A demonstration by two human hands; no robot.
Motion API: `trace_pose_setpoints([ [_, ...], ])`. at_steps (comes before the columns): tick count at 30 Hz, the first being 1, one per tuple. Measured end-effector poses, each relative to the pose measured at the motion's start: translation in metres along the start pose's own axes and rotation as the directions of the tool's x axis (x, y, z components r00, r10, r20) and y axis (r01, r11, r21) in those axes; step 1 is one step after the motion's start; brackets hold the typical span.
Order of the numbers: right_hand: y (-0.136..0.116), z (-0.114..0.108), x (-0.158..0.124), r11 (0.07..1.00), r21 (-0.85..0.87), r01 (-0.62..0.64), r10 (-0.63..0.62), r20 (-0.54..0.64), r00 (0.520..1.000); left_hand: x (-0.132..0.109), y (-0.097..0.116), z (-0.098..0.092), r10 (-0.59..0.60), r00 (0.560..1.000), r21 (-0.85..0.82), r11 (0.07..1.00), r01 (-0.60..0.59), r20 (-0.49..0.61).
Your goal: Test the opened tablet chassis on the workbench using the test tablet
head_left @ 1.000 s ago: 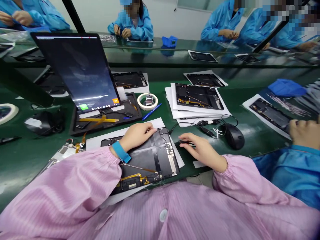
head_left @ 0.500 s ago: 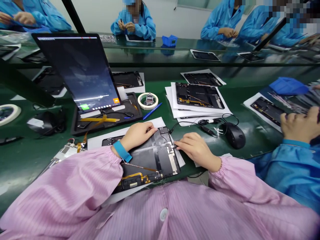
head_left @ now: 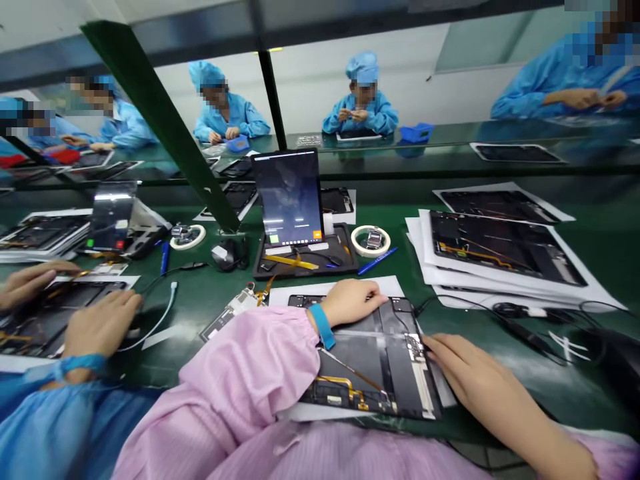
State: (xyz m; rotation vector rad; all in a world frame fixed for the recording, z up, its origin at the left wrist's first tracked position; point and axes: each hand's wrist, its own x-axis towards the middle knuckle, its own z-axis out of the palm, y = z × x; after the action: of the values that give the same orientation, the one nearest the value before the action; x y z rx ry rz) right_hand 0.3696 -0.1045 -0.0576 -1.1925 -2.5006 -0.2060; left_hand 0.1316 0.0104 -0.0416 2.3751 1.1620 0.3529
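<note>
Tablet shell (head_left: 370,360): flat black rectangle, copper flex strips, on white paper (head_left: 286,293). Left hand (head_left: 353,301) flat on far edge, fingers together; right hand (head_left: 470,380) at right edge, grip unclear. Beyond shell: black tray (head_left: 346,264), lit tablet (head_left: 290,197) upright inside.

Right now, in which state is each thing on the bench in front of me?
Tablet, back off, lying flat under both hands.
Left hand, resting flat on tablet's far edge.
Right hand, fingertips at tablet's right edge.
Screen, lit, propped upright in tray.
Tape, lying flat.
Pen, lying beside tape.
</note>
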Motion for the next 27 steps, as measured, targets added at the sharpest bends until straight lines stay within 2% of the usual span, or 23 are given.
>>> trace_pose_setpoints([
  [7, -0.01, 0.003, 0.001, 0.993, -0.118, 0.019, -0.014, 0.042, 0.999, -0.001, 0.0, 0.001, 0.01, 1.0, -0.014, 1.0, -0.01, -0.002],
  [14, -0.001, 0.003, 0.005, 0.999, 0.002, 0.047, -0.047, 0.104, 0.993, 0.0, -0.003, 0.004, 0.016, 1.0, -0.026, 1.0, -0.017, -0.027],
  [18, 0.009, 0.003, 0.003, 0.999, 0.007, 0.054, -0.055, 0.122, 0.991, -0.001, -0.002, 0.003, 0.027, 0.999, -0.043, 0.999, -0.028, -0.024],
  [22, 0.017, -0.006, 0.0, 1.0, -0.013, 0.004, -0.003, 0.102, 0.995, -0.002, -0.004, 0.001, 0.012, 1.0, -0.062, 0.998, -0.014, -0.027],
  [24, 0.016, -0.017, 0.0, 0.999, 0.048, -0.024, 0.018, 0.121, 0.993, -0.002, -0.005, 0.001, 0.0, 1.0, -0.067, 0.998, -0.001, -0.017],
  [27, 0.006, -0.036, 0.007, 0.963, 0.256, -0.081, 0.021, 0.229, 0.973, -0.003, 0.0, -0.002, 0.032, 0.999, -0.044, 0.999, -0.032, -0.002],
])
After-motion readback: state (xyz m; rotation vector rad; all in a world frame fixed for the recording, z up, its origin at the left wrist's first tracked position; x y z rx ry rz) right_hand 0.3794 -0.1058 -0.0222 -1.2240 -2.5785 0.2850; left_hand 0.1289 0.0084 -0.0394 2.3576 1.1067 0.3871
